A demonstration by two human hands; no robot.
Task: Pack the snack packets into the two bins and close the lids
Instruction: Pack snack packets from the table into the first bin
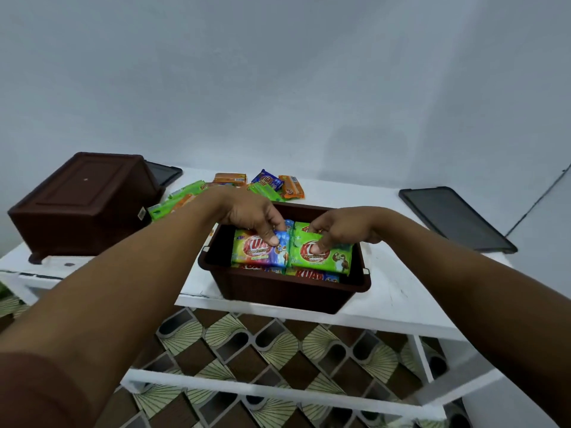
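Head: pinches rainbow packet point(258, 252) with left hand point(251, 216), green packet point(324, 259) with right hand point(341, 227), laying both flat in bin point(287, 293) below, probably saving room.

**Occlusions / unreadable bits**

Lower packets point(312, 274) in open bin point(278, 295): only near edges show under the 2 top ones. Left hand point(250, 216) pinching blue-green packet point(262, 256) and right hand point(336, 227) pinching green packet point(330, 259) cover their far ends. Loose packets point(268, 183) at bin's 12 o'clock: some behind left forearm. Lid point(165, 174) at 2 o'clock of upturned bin point(83, 205): mostly hidden. Bin's sticker point(141, 213): unreadable. Both arms cut off at 6 o'clock.
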